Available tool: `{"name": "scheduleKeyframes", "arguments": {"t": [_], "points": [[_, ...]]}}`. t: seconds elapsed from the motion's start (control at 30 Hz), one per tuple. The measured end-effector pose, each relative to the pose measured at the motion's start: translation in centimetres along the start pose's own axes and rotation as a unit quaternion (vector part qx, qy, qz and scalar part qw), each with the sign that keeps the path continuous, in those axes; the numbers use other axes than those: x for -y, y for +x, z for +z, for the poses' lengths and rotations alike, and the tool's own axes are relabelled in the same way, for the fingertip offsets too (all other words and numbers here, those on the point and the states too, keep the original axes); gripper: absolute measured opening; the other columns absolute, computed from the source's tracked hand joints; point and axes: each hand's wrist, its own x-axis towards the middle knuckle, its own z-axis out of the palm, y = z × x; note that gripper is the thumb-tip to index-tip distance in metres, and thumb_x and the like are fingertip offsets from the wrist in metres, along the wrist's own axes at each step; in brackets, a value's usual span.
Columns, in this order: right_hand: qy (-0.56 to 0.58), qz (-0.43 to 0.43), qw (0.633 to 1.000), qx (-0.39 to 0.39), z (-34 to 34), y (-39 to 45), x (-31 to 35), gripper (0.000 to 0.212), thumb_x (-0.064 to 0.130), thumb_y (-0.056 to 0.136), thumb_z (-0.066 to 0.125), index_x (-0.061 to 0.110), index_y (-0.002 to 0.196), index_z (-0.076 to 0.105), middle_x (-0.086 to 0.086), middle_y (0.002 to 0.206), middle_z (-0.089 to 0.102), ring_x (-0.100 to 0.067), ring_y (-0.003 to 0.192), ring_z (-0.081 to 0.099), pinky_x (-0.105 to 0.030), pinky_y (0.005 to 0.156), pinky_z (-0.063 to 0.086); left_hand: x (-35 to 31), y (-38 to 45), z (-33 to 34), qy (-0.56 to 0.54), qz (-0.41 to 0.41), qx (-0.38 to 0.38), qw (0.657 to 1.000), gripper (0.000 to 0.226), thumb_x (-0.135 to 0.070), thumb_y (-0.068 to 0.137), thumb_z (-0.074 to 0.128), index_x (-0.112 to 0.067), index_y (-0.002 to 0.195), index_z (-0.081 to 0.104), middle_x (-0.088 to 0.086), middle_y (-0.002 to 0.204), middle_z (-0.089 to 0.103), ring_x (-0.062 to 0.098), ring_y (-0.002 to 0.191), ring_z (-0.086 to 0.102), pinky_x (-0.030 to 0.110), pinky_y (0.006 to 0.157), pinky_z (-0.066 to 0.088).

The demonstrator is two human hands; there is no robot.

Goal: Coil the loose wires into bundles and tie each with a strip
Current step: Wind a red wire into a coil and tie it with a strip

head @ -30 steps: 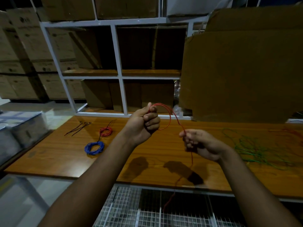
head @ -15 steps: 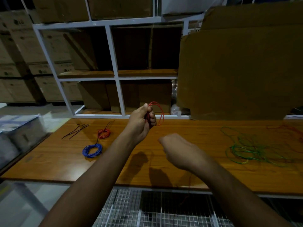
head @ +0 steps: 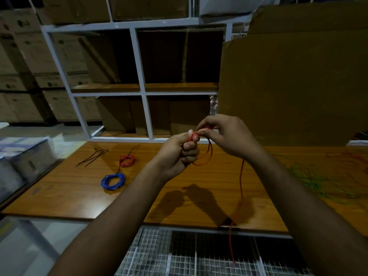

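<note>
Red wire (head: pixel 207 156) is gripped as a loop by the left hand (head: pixel 177 154), pinched above by the right hand (head: pixel 225 134), its tail hanging below.

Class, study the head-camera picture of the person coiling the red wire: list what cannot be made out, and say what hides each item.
1. Number of turns in the red wire: hidden in the left hand.
2. Its free end: blurred below the table edge.
3. Right hand pinch point: covered by its fingers.
4. Green wires: dim, blurred.
5. Black strips: too small to count.
</note>
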Motion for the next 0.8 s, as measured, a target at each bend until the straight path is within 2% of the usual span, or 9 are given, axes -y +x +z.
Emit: {"name": "scheduleKeyframes", "arguments": {"t": [0.1,0.17,0.23,0.37,0.43,0.53,0.6,0.7,0.8], "points": [[0.14,0.038,0.986,0.087,0.5,-0.3,-0.2,0.028,0.042,0.1,0.048,0.027,0.087,0.068,0.009,0.084,0.063,-0.004,0.078,0.055,-0.035,0.071,0.045,-0.8,0.1,-0.4,-0.023,-0.012,0.0,1.0,0.034,-0.029,0.105,0.036,-0.011,0.083,0.053,-0.007,0.056,0.035,0.006,0.046,0.028,0.019,0.044,0.018],[0.251,0.089,0.956,0.127,0.6,-0.7,-0.2,0.042,0.042,0.102,0.044,0.021,0.072,0.063,0.005,0.069,0.055,-0.005,0.059,0.046,-0.03,0.06,0.037,-1.0,0.0,-0.6,0.006,-0.018,0.005,1.0,0.033,-0.028,0.106,0.036,-0.012,0.082,0.053,-0.006,0.057,0.034,0.007,0.047,0.03,0.02,0.045,0.022],[0.341,0.137,0.917,0.157,1.0,-0.8,-0.5,0.05,0.047,0.102,0.043,0.02,0.062,0.056,0.004,0.06,0.046,-0.009,0.05,0.035,-0.028,0.053,0.028,-0.7,-0.2,-0.3,0.038,-0.016,0.01,0.999,0.032,-0.026,0.106,0.036,-0.012,0.082,0.051,-0.005,0.057,0.036,0.009,0.049,0.032,0.021,0.046,0.028],[0.471,0.217,0.841,0.158,2.3,-1.3,-0.9,0.054,0.05,0.1,0.045,0.02,0.054,0.043,0.006,0.057,0.039,-0.011,0.051,0.027,-0.028,0.053,0.023,0.0,0.0,0.2,0.128,0.005,-0.007,0.992,0.032,-0.027,0.107,0.034,-0.013,0.083,0.05,-0.001,0.062,0.039,0.013,0.055,0.035,0.026,0.053,0.033],[0.524,0.25,0.801,0.149,3.1,-1.7,-1.0,0.055,0.052,0.097,0.049,0.02,0.054,0.04,0.004,0.059,0.034,-0.012,0.051,0.022,-0.027,0.05,0.018,0.3,0.1,0.2,0.129,0.005,-0.012,0.992,0.033,-0.028,0.107,0.034,-0.013,0.083,0.051,-0.001,0.062,0.038,0.013,0.055,0.034,0.026,0.053,0.032],[0.583,0.262,0.757,0.135,3.7,-2.5,-1.8,0.044,0.052,0.089,0.059,0.015,0.066,0.053,0.005,0.061,0.042,-0.006,0.045,0.023,-0.021,0.043,0.016,0.6,0.2,-0.1,0.056,0.002,-0.025,0.998,0.032,-0.028,0.107,0.035,-0.013,0.082,0.05,-0.004,0.059,0.033,0.009,0.051,0.027,0.022,0.049,0.021],[0.622,0.232,0.736,0.131,4.2,-3.5,-3.5,0.031,0.042,0.087,0.068,0.012,0.091,0.069,0.004,0.078,0.057,-0.004,0.048,0.031,-0.018,0.044,0.026,0.1,0.3,-0.7,0.007,0.021,-0.042,0.999,0.031,-0.027,0.107,0.034,-0.013,0.083,0.049,-0.005,0.058,0.032,0.007,0.048,0.024,0.021,0.047,0.016],[0.599,0.24,0.743,0.18,5.1,-5.7,-7.0,0.033,0.021,0.082,0.072,0.012,0.114,0.07,-0.004,0.103,0.062,-0.009,0.063,0.049,-0.028,0.065,0.046,-1.2,0.3,-1.5,-0.024,0.049,-0.063,0.997,0.03,-0.026,0.106,0.034,-0.014,0.083,0.049,-0.006,0.058,0.031,0.006,0.048,0.023,0.021,0.048,0.012],[0.571,0.316,0.731,0.2,7.3,-8.2,-9.1,0.028,0.004,0.088,0.066,0.005,0.115,0.066,-0.01,0.099,0.064,-0.017,0.075,0.062,-0.046,0.086,0.053,-2.3,0.2,-1.9,-0.016,0.077,-0.077,0.994,0.032,-0.029,0.107,0.034,-0.015,0.082,0.05,-0.007,0.059,0.031,0.006,0.049,0.023,0.022,0.049,0.012]]}}
